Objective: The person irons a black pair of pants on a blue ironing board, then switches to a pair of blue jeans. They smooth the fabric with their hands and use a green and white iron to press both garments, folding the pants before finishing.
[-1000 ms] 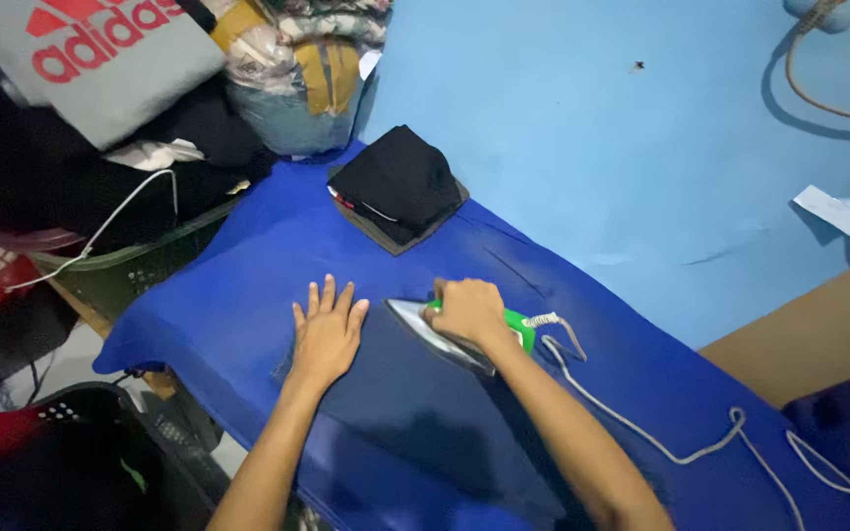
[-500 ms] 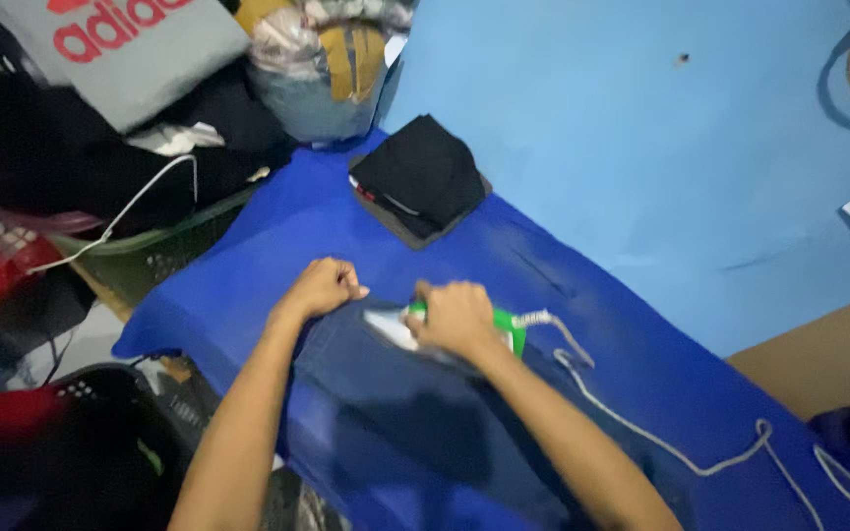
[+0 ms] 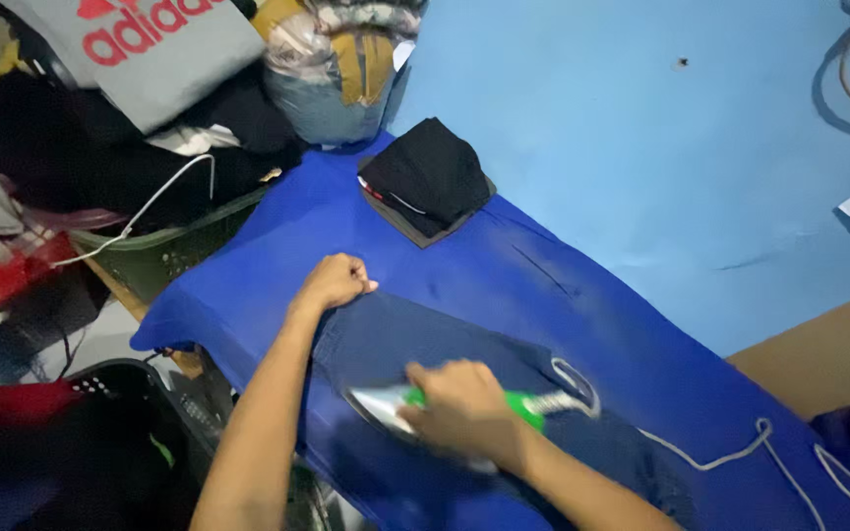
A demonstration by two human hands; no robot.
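My right hand has slid the iron closer; my left hand, flat before, now bunches the dark cloth.

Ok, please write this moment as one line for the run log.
left hand: fist on dark blue garment | right hand: grips green-handled iron on garment | folded black clothes beyond, apart

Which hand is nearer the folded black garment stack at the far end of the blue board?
Left. The left hand is fisted just short of the folded black garment stack; the right hand grips the green-handled iron, farther back.
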